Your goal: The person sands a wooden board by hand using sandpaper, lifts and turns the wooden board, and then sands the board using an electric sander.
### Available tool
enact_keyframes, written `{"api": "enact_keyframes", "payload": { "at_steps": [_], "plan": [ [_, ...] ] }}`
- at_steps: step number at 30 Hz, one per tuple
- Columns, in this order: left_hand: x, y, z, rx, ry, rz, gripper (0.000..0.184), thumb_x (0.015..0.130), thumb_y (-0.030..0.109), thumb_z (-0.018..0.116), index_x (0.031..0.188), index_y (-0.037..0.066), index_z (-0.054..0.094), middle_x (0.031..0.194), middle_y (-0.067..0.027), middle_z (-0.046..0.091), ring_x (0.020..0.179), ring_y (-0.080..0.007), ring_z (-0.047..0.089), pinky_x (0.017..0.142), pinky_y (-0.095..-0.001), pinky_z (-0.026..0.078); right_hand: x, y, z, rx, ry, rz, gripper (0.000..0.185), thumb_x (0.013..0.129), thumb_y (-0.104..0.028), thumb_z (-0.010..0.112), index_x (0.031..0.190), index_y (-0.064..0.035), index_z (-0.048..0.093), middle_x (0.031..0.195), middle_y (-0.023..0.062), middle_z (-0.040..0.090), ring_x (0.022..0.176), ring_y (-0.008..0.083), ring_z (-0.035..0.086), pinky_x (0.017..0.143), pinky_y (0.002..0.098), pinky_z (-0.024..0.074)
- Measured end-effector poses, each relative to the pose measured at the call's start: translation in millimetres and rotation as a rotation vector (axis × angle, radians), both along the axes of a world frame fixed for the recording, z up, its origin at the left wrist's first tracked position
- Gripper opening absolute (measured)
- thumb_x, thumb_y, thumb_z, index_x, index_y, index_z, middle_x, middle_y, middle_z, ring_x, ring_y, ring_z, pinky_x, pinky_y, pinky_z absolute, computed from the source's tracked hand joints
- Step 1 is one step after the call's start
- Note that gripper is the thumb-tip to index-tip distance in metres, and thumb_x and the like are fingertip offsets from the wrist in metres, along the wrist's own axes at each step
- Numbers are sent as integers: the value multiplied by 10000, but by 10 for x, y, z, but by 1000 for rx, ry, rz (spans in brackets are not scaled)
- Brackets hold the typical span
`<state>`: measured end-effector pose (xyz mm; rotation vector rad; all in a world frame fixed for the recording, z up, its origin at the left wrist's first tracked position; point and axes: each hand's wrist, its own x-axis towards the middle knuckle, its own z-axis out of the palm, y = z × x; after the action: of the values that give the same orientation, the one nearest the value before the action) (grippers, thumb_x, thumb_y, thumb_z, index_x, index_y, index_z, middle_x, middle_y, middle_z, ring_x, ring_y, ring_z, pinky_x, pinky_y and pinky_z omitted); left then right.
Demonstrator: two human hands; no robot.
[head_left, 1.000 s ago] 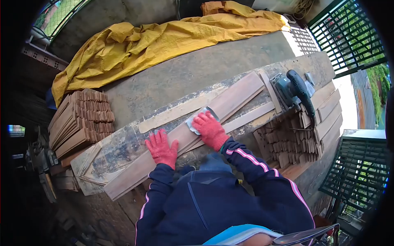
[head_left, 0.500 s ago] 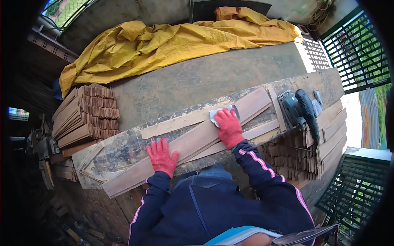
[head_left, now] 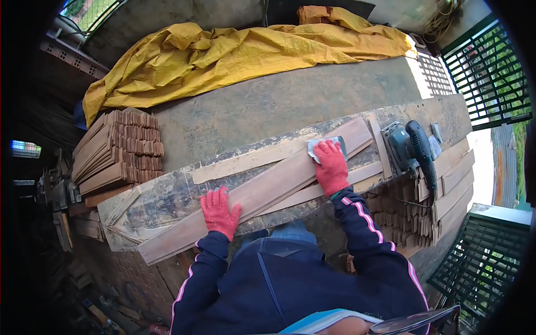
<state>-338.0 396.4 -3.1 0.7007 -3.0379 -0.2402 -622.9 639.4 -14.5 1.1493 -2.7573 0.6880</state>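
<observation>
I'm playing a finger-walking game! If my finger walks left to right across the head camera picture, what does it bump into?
Stacked boards → left hand in a red glove → right hand in a red glove → sander → green gate.

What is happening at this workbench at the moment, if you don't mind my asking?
A person in red gloves is at the bench with a long board. The right hand presses a grey pad onto it, while the left hand rests flat on the board. A power sander sits unheld nearby.
</observation>
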Motion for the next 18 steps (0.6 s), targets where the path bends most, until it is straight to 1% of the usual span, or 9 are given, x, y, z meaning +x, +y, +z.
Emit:
{"api": "enact_keyframes", "payload": {
  "at_steps": [1, 3, 4, 7, 10, 12, 14, 15, 18],
  "plan": [
    [5, -1, -3, 2, 1, 3, 696, 830, 444, 659, 1382, 65, 471, 1386, -155, 502, 1343, -387, 400, 1170, -587, 184, -7, -16, -16, 2, 1, 3, 378, 749, -98, 675, 1117, -24, 633, 1217, 161, 595, 1244, 372, 498, 1108, 543, 343],
    [-19, 13, 9, -28, 7, -5, 690, 827, 443, 661, 1375, 66, 475, 1372, -153, 508, 1336, -387, 407, 1167, -586, 192, 8, -95, -11, 20, 2, -237, 315, 773, -117, 676, 1067, -12, 644, 1167, 164, 609, 1194, 386, 518, 1080, 550, 362],
    [-29, 14, 9, -29, 10, -4, 690, 827, 443, 661, 1375, 66, 475, 1372, -153, 508, 1336, -387, 407, 1167, -586, 192, 173, -244, 1, -27, -28, -150, 313, 776, -125, 670, 1065, -10, 636, 1151, 163, 605, 1166, 387, 524, 1068, 558, 367],
    [-31, 7, 20, -39, 12, -5, 689, 823, 447, 664, 1367, 66, 481, 1373, -153, 507, 1332, -385, 411, 1165, -583, 197, 907, -711, 7, 21, -137, 301, 504, 668, -94, 682, 1166, -49, 615, 1236, 134, 588, 1273, 359, 481, 1137, 526, 316],
    [-12, -5, 34, -10, -19, 14, 690, 820, 456, 664, 1362, 70, 484, 1385, -150, 502, 1334, -383, 409, 1163, -582, 202, 691, -550, 49, 7, -125, 440, 503, 670, -70, 675, 1169, -60, 611, 1254, 127, 582, 1289, 351, 471, 1141, 525, 312],
    [-12, 0, 15, -20, 10, 6, 698, 819, 469, 663, 1370, 78, 484, 1385, -147, 505, 1332, -380, 414, 1163, -581, 204, 295, -266, 71, -13, -83, 222, 456, 696, -55, 678, 1148, -63, 624, 1232, 126, 596, 1268, 346, 496, 1125, 528, 336],
    [-22, 8, 26, -3, 7, 19, 690, 823, 446, 660, 1376, 74, 480, 1388, -154, 504, 1335, -387, 410, 1168, -581, 196, -80, 20, -44, -42, 10, -30, 332, 769, -112, 693, 1093, -52, 653, 1190, 153, 615, 1232, 363, 516, 1094, 544, 359],
    [-25, 16, 38, 12, 9, 27, 682, 827, 422, 657, 1383, 71, 476, 1391, -161, 503, 1339, -393, 406, 1173, -581, 189, -135, 85, -128, -57, 93, -110, 350, 740, -113, 680, 1079, -35, 642, 1197, 151, 609, 1184, 362, 533, 1066, 548, 377],
    [-9, 12, -15, -12, 20, 28, 676, 830, 425, 654, 1381, 73, 481, 1394, -158, 503, 1342, -393, 404, 1172, -580, 191, 344, -334, -41, -19, -15, -83, 360, 735, -99, 665, 1089, -36, 636, 1207, 141, 598, 1200, 361, 515, 1077, 539, 367]
  ]
}}
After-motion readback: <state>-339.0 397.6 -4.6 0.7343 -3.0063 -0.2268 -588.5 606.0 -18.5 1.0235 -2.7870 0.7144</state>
